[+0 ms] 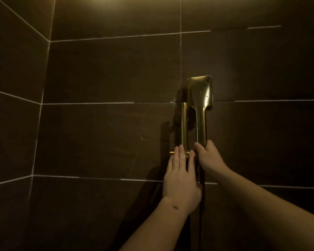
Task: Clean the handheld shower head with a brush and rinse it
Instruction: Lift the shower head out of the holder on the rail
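Both arms reach up: right hand (pixel 209 156) fingers curl round the upright shower head (pixel 200 109) handle's bottom, left hand (pixel 180 176) lies flat beside it.

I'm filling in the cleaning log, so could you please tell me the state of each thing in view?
Shower head: upright by the wall, wet with droplets, handle gripped at its lower end.
Right hand: curled round the handle.
Left hand: fingers straight, touching the gold fitting.
Hose: hanging down.
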`<act>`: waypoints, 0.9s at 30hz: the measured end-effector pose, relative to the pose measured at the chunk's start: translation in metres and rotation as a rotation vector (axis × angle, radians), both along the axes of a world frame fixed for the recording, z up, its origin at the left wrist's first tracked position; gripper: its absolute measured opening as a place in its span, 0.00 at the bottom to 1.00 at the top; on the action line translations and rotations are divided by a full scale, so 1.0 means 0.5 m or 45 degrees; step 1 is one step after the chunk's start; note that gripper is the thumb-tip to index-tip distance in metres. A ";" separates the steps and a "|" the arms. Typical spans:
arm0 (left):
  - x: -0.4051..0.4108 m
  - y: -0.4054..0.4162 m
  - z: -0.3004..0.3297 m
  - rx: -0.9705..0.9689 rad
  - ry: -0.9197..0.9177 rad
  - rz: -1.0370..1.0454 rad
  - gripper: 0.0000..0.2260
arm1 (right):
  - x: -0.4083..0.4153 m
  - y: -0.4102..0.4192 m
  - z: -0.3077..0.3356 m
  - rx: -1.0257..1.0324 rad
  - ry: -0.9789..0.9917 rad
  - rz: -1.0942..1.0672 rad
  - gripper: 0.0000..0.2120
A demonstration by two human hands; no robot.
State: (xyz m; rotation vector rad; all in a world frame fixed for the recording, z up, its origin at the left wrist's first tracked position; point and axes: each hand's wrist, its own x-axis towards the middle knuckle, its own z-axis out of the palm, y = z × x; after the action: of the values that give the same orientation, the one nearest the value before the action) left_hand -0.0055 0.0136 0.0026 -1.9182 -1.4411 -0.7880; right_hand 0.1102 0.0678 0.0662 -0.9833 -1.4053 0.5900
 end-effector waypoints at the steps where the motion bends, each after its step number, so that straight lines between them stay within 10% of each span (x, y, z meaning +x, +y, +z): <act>1: 0.000 0.000 0.002 -0.020 -0.001 0.001 0.43 | -0.002 0.001 0.008 0.010 0.006 -0.008 0.14; 20: -0.027 -0.050 0.054 -0.433 -0.063 -0.085 0.42 | 0.121 -0.199 -0.120 0.045 -0.096 -0.135 0.25; 27: 0.008 -0.146 -0.071 -1.075 -0.999 -0.875 0.37 | 0.134 -0.340 -0.369 -0.100 0.002 -0.030 0.06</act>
State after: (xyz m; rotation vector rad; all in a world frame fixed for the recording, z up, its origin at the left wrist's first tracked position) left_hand -0.0017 -0.0595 -0.0329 -3.0553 -1.7180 -1.5467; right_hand 0.1771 -0.1025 -0.1183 -1.0601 -1.3763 0.6323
